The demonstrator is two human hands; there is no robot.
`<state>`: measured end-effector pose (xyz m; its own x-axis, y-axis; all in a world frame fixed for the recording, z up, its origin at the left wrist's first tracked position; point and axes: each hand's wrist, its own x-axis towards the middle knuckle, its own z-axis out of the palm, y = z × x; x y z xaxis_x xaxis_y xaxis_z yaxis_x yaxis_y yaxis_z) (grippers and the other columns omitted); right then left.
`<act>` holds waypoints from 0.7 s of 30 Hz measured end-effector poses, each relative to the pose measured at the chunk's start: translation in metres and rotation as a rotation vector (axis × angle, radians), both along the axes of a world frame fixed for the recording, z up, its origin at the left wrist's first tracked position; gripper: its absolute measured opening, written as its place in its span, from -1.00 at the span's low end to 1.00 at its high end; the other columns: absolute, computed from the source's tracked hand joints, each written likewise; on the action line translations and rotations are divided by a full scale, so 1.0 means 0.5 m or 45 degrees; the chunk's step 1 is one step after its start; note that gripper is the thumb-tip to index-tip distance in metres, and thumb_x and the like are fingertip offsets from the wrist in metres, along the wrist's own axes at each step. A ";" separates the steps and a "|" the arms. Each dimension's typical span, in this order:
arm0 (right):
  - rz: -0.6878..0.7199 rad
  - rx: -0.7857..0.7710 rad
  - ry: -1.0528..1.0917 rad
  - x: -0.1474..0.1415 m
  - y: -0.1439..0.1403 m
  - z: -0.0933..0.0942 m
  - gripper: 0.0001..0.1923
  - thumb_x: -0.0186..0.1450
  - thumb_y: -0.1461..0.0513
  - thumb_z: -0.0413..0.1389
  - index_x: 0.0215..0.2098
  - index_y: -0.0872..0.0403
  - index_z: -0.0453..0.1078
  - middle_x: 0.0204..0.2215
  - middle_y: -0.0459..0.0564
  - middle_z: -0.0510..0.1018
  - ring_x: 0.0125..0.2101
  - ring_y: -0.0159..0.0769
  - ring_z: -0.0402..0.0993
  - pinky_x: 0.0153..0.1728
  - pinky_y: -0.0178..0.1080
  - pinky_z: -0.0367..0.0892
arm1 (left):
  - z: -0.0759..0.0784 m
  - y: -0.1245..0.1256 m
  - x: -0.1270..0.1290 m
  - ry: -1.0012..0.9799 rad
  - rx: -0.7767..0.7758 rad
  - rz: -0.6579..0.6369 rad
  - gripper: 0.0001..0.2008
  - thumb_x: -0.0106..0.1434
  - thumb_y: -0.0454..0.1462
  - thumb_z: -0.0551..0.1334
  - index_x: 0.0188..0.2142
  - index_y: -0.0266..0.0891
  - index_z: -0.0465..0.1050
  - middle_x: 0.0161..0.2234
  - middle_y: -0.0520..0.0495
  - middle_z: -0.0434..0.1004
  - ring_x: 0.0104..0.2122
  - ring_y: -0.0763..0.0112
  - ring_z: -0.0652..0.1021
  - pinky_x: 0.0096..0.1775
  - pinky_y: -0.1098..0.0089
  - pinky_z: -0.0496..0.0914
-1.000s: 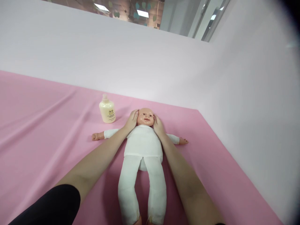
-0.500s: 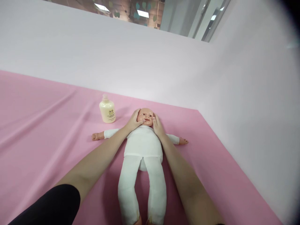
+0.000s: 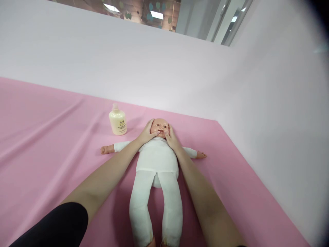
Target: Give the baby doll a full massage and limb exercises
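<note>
Surface: pink sheet (image 3: 46, 144) spread flat with a few long creases, running from the near edge up to a plain white wall (image 3: 154, 65).
Near edge: black sleeve (image 3: 59, 224) low on the left; both bare forearms reach forward from here on either side of the doll.
Doll: baby doll (image 3: 157, 161) lying face up on the pink sheet, in white cloth, legs toward the camera, arms stretched out to both sides, head at the far end.
Left hand: left hand (image 3: 147, 134) lies curved and open against the doll's head on the left side of the view, thumb on the lower face near the mouth; it cups, it does not clench.
Right hand: right hand (image 3: 171, 140) rests open against the other side of the head, fingers along the cheek, thumb near the mouth.
Bottle: cream bottle (image 3: 117, 120) stands upright on the sheet beyond the left hand, near the doll's head, apart from it.
Far: windows and ceiling lights above the wall's top edge.
</note>
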<state>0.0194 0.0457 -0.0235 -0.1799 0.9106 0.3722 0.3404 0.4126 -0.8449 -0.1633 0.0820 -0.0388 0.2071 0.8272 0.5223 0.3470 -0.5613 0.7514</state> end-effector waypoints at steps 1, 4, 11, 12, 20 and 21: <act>0.002 0.006 0.001 0.000 0.001 0.000 -0.28 0.32 -0.12 -0.13 0.31 0.06 -0.10 0.28 0.10 0.12 0.27 -0.21 0.05 0.27 -0.07 -0.01 | 0.000 0.000 0.000 -0.003 -0.007 0.002 -0.14 0.10 0.02 0.23 0.27 -0.30 -0.05 0.26 -0.32 0.03 0.26 0.03 0.13 0.25 0.04 0.02; -0.022 -0.005 0.013 0.000 0.002 -0.002 -0.30 0.33 -0.14 -0.20 0.31 0.03 -0.07 0.28 0.06 0.13 0.28 -0.21 0.04 0.28 -0.06 -0.04 | 0.000 -0.002 0.000 -0.014 -0.026 0.000 -0.16 0.13 0.01 0.21 0.27 -0.32 -0.06 0.28 -0.32 0.02 0.27 0.04 0.11 0.26 0.05 0.00; -0.137 -0.031 0.035 -0.004 -0.001 0.002 -0.28 0.32 -0.18 -0.25 0.29 0.03 0.01 0.28 0.04 0.14 0.29 -0.22 0.00 0.30 -0.04 -0.10 | -0.005 0.003 -0.006 -0.071 -0.097 -0.045 -0.25 0.20 -0.01 0.14 0.29 -0.23 -0.06 0.31 -0.22 -0.01 0.29 0.11 0.09 0.27 0.09 -0.02; -0.163 -0.032 0.046 -0.005 -0.001 0.004 -0.28 0.33 -0.17 -0.27 0.28 0.05 0.04 0.27 0.04 0.16 0.28 -0.23 0.03 0.29 -0.05 -0.09 | -0.006 0.004 -0.006 -0.079 -0.105 -0.050 -0.25 0.20 -0.02 0.14 0.29 -0.23 -0.06 0.31 -0.21 -0.01 0.29 0.11 0.09 0.27 0.08 -0.02; -0.181 0.053 0.107 -0.006 0.006 0.009 -0.49 0.37 0.01 -0.21 0.16 0.05 0.21 0.14 0.05 0.37 0.15 -0.26 0.26 0.21 -0.11 0.10 | -0.005 0.002 -0.006 -0.100 -0.115 -0.071 -0.24 0.20 -0.02 0.13 0.29 -0.27 -0.07 0.31 -0.23 -0.01 0.29 0.13 0.10 0.27 0.11 0.00; -0.168 0.062 0.116 -0.005 0.008 0.006 -0.51 0.37 0.03 -0.20 0.15 0.05 0.21 0.13 0.06 0.38 0.14 -0.25 0.27 0.20 -0.11 0.12 | -0.004 0.001 -0.006 -0.098 -0.118 -0.072 -0.24 0.20 -0.02 0.13 0.29 -0.26 -0.07 0.31 -0.23 -0.01 0.29 0.13 0.09 0.28 0.10 -0.01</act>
<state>0.0169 0.0499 -0.0206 -0.0233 0.9044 0.4261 0.3170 0.4109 -0.8548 -0.1662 0.0822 -0.0409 0.2173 0.8606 0.4606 0.2558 -0.5056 0.8240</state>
